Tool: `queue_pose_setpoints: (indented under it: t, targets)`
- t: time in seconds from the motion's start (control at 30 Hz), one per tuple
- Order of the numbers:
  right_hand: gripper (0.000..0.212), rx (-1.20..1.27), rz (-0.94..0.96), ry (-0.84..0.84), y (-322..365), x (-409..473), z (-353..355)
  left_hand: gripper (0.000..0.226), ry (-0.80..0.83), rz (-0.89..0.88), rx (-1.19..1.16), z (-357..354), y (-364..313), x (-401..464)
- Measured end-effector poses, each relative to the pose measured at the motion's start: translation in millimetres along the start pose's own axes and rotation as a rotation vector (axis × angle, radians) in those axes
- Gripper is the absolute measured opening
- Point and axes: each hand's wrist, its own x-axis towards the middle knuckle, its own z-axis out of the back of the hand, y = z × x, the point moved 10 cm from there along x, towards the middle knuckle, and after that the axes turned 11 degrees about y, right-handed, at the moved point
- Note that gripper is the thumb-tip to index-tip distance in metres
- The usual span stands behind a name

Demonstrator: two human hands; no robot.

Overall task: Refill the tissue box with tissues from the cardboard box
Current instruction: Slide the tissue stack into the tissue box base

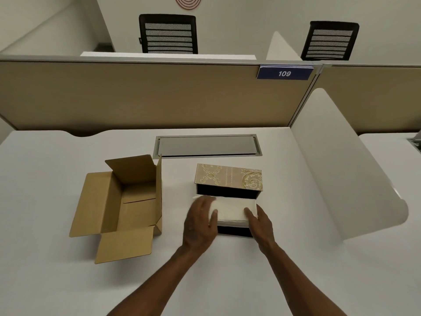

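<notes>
From the head camera, a white desk is stretching out below a tan fabric partition carrying a blue plaque numbered 109. A brown corrugated cardboard box is sitting open on the left part of the desk, its flaps splayed outward and its inside showing only bare card. Well to its right, the rectangular tissue box with a beige and gold scroll-patterned lid is standing open, the lid tilted up at the far side and the dark interior showing under it. A stack of white folded tissues is lying across the open dark base (partly above its rim, how deep it sits cannot be told). The left hand is gripping the stack's left end, fingers curled over the top. The right hand is holding the right end, thumb resting on the tissues. A grey metal cable hatch is lying flush in the desk just behind the tissue box.
</notes>
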Motion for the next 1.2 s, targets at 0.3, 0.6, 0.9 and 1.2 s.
queue_pose_setpoints:
  t: [0.3, 0.6, 0.9, 1.2]
  targets:
    - [0.046, 0.025, 0.054, -0.033, 0.3, -7.1, -0.7, 0.05, 0.324, -0.201, 0.28, -54.6, 3.6, 8.9]
    - [0.049, -0.022, 0.099, -0.026, 0.5, -6.4, -1.8, 0.064, 0.412, -0.052, 0.399, -52.2, 38.8, 10.8]
    - [0.055, -0.601, 0.478, -0.425, 57.8, -42.5, 7.8, 0.066, 0.43, -0.027, 0.417, -54.9, 39.9, 10.0]
    - [0.061, -1.143, 0.535, -0.052, 51.8, -13.3, -63.3, 0.067, 0.463, -0.029, 0.395, -55.3, 41.5, 9.1]
